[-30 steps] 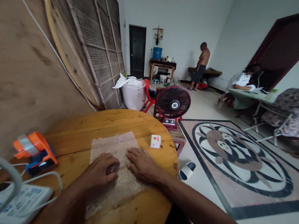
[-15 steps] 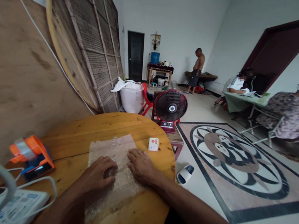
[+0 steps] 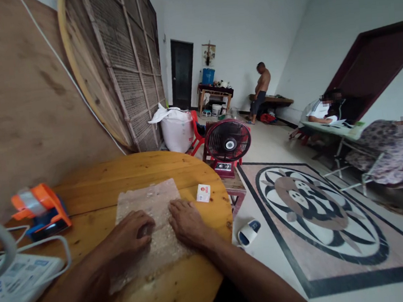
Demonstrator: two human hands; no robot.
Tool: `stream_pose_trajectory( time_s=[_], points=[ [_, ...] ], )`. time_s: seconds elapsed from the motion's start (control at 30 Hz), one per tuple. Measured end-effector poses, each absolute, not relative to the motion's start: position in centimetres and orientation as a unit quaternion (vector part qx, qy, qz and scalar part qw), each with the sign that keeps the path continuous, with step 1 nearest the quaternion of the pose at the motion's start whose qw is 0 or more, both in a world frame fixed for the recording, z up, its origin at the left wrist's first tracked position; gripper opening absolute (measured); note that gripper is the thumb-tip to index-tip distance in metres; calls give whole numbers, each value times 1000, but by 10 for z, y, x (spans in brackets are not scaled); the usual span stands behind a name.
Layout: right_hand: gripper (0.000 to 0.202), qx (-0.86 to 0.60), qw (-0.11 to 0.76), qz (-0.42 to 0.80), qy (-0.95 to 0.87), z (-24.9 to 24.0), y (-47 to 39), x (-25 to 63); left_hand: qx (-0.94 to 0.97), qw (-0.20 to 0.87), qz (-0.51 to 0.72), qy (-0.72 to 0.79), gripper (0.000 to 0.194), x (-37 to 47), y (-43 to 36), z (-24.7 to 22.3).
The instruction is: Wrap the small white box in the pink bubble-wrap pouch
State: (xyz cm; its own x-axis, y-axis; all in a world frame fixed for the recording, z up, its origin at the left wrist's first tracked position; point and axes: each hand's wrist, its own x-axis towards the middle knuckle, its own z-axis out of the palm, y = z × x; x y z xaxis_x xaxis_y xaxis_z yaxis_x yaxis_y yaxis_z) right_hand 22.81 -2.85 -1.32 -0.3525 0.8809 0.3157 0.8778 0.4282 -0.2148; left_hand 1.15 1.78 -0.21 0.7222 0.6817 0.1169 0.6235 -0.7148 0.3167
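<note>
A sheet of clear bubble wrap (image 3: pixel 160 222) lies flat on the round wooden table (image 3: pixel 92 177) in front of me. My left hand (image 3: pixel 137 231) rests on its left part, fingers bent and thumb held apart, gripping nothing that I can see. Across the right part, my right hand (image 3: pixel 186 221) lies palm down with its fingers stretched out. To the right of the wrap sits a small white box (image 3: pixel 203 193) with a red mark. An orange and blue tape dispenser (image 3: pixel 44 211) stands at the left of the table.
A white printed device (image 3: pixel 28 279) with a cable and a grey curved tube (image 3: pixel 5 234) occupy the left edge. Past the table stand a red fan (image 3: pixel 227 143) and a white sack (image 3: pixel 178 132). A slipper (image 3: pixel 249 232) lies on the floor. Other people are farther off.
The view has shifted slightly. Both hands stay on the bubble wrap in nearly the same pose. In the background, the standing person has turned a little.
</note>
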Motion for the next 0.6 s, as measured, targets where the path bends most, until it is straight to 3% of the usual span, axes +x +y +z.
stream_pose_trajectory(
  time_s=[0.4,0.6],
  points=[
    [33,-536,194,2,-822,-14,-27,228,908,92,218,346,31,-8,1,-25],
    [32,-536,191,1,-822,-11,-27,228,911,96,214,339,28,-8,-6,-14]
  ],
)
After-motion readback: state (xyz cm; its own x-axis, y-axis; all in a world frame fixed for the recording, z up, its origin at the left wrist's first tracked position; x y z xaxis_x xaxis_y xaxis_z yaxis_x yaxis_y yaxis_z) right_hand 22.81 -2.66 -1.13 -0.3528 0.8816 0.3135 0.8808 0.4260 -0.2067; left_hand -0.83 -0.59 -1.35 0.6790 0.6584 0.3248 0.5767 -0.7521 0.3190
